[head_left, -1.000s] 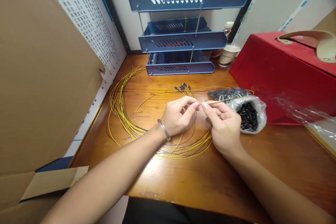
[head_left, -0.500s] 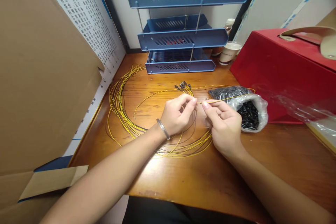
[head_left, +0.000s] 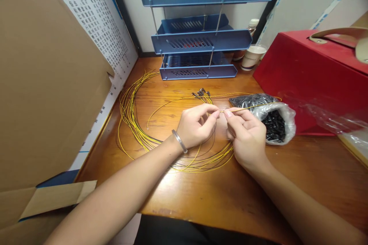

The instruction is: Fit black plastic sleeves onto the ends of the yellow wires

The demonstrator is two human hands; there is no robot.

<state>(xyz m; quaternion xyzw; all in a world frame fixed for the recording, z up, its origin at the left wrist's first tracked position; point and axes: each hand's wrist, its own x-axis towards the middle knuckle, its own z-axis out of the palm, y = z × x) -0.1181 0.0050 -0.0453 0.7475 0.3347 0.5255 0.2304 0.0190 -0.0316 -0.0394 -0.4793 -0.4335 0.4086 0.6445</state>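
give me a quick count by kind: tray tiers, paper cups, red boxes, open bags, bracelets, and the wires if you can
blue tray tiers: 3
paper cup: 1
red box: 1
open bag of black parts: 1
bracelet: 1
yellow and dark wires: too tangled to count, left out
total: 7

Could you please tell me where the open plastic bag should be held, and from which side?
Probably by the right rim of the plastic bag, coming from the front right: that thin edge stands clear of the right hand and yellow wire at the left and top. The mouth faces the person, so tilting it up may keep the black pieces inside.
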